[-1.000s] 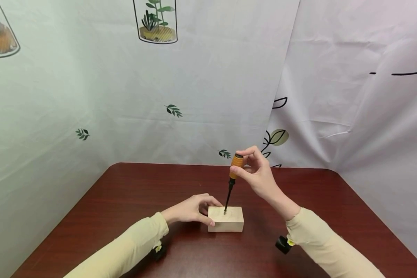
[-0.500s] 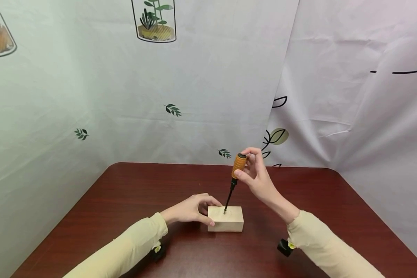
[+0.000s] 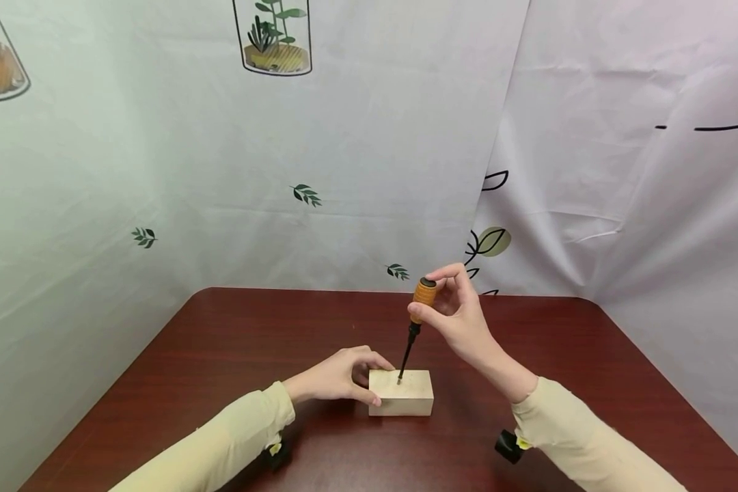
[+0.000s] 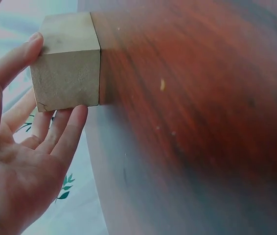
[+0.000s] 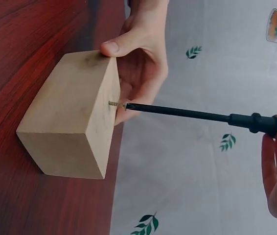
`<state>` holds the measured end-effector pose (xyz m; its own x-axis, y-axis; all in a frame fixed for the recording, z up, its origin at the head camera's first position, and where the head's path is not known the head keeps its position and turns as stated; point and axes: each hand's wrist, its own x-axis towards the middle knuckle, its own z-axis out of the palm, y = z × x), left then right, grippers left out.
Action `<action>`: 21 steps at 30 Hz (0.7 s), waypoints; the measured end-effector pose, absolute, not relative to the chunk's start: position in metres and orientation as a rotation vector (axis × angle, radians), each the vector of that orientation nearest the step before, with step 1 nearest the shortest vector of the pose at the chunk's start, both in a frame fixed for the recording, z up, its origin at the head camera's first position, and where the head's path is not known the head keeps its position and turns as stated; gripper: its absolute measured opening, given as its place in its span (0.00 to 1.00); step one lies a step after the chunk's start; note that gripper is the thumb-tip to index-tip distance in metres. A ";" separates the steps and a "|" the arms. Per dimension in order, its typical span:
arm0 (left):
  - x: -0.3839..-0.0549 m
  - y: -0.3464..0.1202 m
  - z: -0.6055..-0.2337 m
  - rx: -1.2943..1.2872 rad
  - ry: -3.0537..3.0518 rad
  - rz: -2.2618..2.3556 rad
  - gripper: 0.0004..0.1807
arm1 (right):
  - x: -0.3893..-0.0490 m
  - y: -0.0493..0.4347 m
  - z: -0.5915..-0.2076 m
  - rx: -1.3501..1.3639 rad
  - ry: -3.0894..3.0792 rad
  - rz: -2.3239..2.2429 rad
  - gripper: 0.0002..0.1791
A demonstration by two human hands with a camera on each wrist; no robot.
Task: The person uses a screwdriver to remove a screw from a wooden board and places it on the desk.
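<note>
A pale wooden block lies on the dark red table. My left hand grips its left end, thumb on the near side and fingers along the far side. In the right wrist view a brass-coloured screw sticks partly out of the block's top face. The black tip of a screwdriver meets the screw's head. My right hand holds the screwdriver's orange handle between thumb and fingers, one finger at the butt end. The shaft leans a little to the right at the top.
The reddish-brown table has rounded far corners. A white curtain printed with leaves and plant jars hangs behind it and on both sides. A small pale crumb lies on the tabletop near the block.
My right hand's fingers have shifted round the screwdriver handle, and the handle leans slightly more to the right. The block sits slightly lower in the head view; my left hand keeps its grip.
</note>
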<state>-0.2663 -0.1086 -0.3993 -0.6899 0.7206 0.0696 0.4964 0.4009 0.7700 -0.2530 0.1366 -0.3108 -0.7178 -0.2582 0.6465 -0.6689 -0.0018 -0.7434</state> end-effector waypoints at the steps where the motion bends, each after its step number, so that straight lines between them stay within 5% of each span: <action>1: -0.266 -0.109 -0.399 1.068 2.385 1.168 0.27 | -0.253 0.138 -0.310 0.969 -1.964 1.764 0.25; 13: -0.267 -0.110 -0.398 1.096 2.351 1.161 0.27 | -0.263 0.148 -0.312 1.364 -1.873 1.880 0.21; 21: -0.264 -0.108 -0.398 1.066 2.381 1.168 0.28 | -0.255 0.134 -0.311 1.052 -1.969 1.856 0.27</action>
